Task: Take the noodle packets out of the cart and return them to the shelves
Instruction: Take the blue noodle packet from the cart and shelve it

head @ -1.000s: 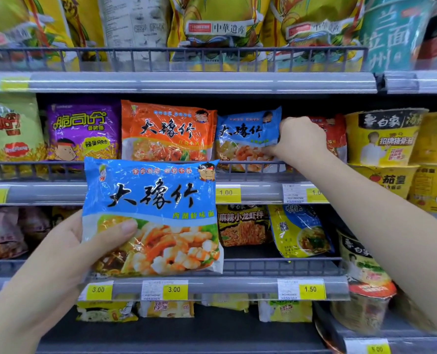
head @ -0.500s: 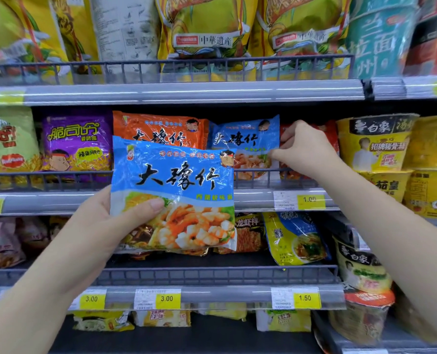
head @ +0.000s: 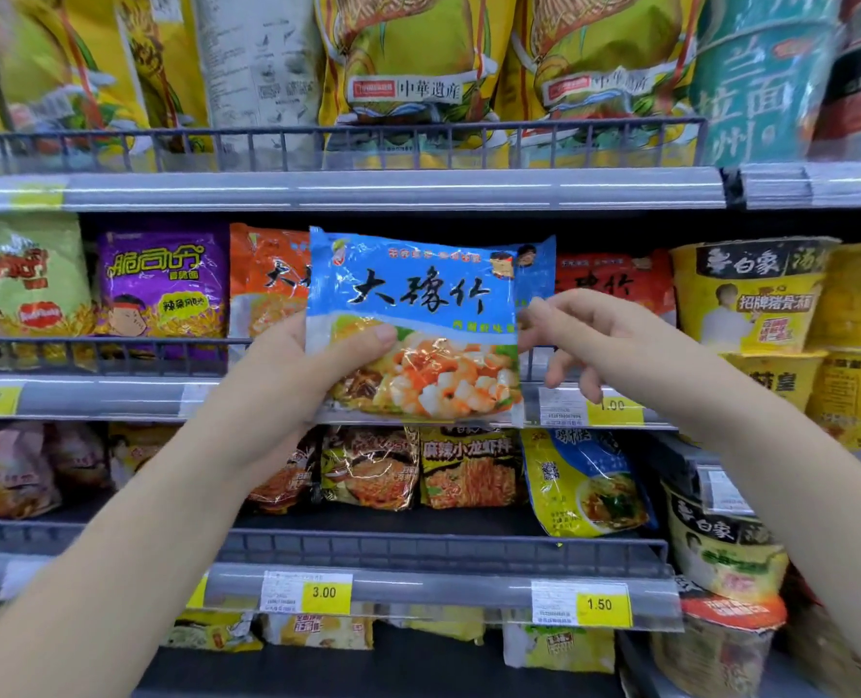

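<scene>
My left hand (head: 287, 375) grips a blue noodle packet (head: 418, 324) by its lower left part, thumb on the front. It holds the packet upright in front of the middle shelf (head: 116, 395). The packet covers most of a matching blue packet (head: 536, 267) standing on that shelf between an orange packet (head: 267, 284) and a red packet (head: 614, 284). My right hand (head: 614, 345) is at the held packet's right edge. Its forefinger and thumb tips touch that edge and the other fingers hang loosely curled. No cart is in view.
A wire rail (head: 116, 350) runs along the middle shelf's front. Purple snack bags (head: 161, 289) stand at the left and yellow cup noodles (head: 750, 294) at the right. Large yellow bags (head: 408, 57) fill the top shelf. More packets (head: 468, 466) lie on the shelf below.
My left hand has lifted the blue packet up and to the right, in front of the shelved blue one. My right hand has let go of the shelved packet and drawn back to the held packet's edge.
</scene>
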Demonstrator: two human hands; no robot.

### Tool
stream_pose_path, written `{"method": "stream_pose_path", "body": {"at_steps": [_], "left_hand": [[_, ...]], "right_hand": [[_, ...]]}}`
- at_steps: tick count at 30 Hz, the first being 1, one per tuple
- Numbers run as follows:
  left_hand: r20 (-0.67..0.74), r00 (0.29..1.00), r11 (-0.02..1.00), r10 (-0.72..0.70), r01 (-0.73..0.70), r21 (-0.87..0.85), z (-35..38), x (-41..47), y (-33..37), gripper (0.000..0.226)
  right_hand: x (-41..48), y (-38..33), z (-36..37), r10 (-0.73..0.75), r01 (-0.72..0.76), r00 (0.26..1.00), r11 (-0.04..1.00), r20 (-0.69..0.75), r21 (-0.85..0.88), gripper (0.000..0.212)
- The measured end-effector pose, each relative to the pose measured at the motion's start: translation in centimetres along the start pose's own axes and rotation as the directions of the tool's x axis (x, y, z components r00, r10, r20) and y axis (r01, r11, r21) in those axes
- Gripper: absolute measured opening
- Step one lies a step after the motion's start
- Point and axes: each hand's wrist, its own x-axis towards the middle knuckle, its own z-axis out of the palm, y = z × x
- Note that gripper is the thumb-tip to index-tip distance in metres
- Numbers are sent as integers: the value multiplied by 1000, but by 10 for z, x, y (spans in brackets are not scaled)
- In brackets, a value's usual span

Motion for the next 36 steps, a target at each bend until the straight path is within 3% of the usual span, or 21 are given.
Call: {"method": "stream_pose_path", "body": {"at_steps": [4,7,8,11,15,19,24,27,33,36], "left_hand": [[45,999,998,-31,28,50,18,24,9,36],[34,999,994,-8,4,113,30,44,13,26],[18,1000,992,4,-6,127,32,50,14,28],[-33,998,982,47,-41,187,38,68,15,35],[-21,996,932,88,-74,356,41,76,13,31],[-1,997,910,79,-72,408,43,79,9,33],[-81,988,886,134,-83,455,49,97,6,55],[-113,969,811,222,-119,573,55,106,7,69],[-100,938,640,331,-146,754,65,111,5,46],[-103,939,553,327,-102,827,67,109,2,44]], "right_hand": [[6,5,-2,24,-26,1000,996,18,82,42],[17,10,-9,78,-69,996,983,-49,170,77],[21,11,-12,104,-86,991,976,-81,201,78],[31,14,-22,149,-115,980,966,-133,231,42],[38,16,-28,149,-129,977,983,-151,133,35],[43,21,-31,159,-142,970,984,-183,104,36],[57,25,-35,194,-182,960,980,-202,77,57],[66,27,-35,140,-153,957,988,-253,-33,68],[74,30,-29,54,-165,949,924,-309,-346,54],[74,34,-20,9,-145,944,910,-330,-388,43]]}}
